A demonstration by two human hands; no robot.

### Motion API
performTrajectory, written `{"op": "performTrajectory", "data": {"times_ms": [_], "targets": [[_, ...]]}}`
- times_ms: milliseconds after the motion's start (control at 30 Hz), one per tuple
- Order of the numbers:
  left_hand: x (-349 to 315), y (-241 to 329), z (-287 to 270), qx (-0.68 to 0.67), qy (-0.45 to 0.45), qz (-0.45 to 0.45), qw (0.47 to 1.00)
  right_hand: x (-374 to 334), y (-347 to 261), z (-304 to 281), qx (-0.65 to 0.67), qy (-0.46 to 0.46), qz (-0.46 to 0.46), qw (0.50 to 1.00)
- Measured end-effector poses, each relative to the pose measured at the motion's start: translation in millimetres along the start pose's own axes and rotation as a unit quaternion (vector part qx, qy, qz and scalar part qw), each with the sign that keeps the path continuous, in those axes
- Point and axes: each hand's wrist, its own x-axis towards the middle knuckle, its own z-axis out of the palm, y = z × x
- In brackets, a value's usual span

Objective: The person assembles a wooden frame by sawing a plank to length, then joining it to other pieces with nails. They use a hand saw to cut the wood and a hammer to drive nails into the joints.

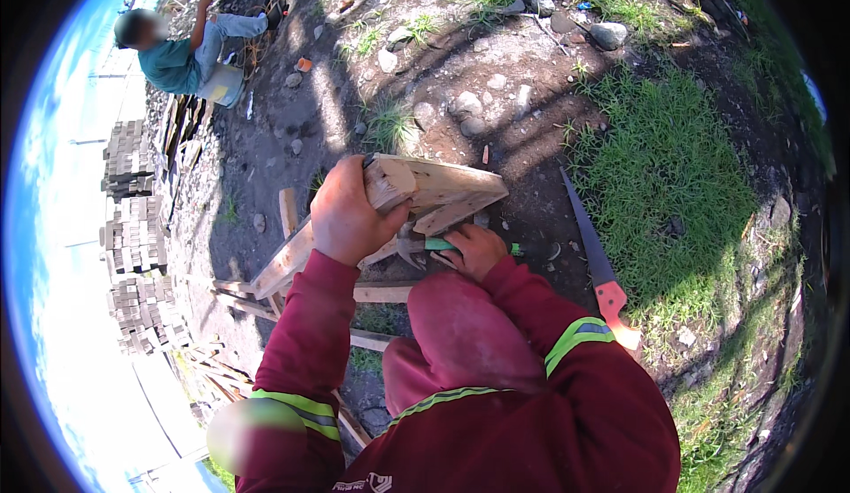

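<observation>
My left hand [347, 214] is closed around the end of a wooden piece [443, 180], made of joined boards and raised in front of my knees. In my right hand [478, 250] is a claw hammer [440, 244] with a green handle, held low beside the wood. Its metal head points left, just under the boards. Part of the handle is hidden by my fingers. More wooden slats [382, 292] run under and left of my arms, and my sleeves cover how they join.
A handsaw [611, 298] with an orange handle lies right of me at the edge of a grass patch [673, 183]. Stones [609, 35] dot the dirt ahead. Far left, another person [177, 59] sits on a bucket [223, 86]. Stacked blocks [137, 232] stand at the left.
</observation>
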Motion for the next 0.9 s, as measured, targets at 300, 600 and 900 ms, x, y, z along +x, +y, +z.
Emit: {"op": "performTrajectory", "data": {"times_ms": [300, 600, 900], "targets": [[-4, 7, -2, 0.008, 0.001, -0.003, 1.0, -12, 19, -17, -0.085, -0.028, -0.045, 0.995], [-6, 9, -2, -0.006, -0.005, -0.002, 1.0, -9, 5, -13, -0.038, -0.026, -0.047, 0.998], [-9, 8, -2, 0.005, -0.002, -0.002, 1.0, -3, 8, -5, -0.004, 0.0, -0.044, 0.999]]}}
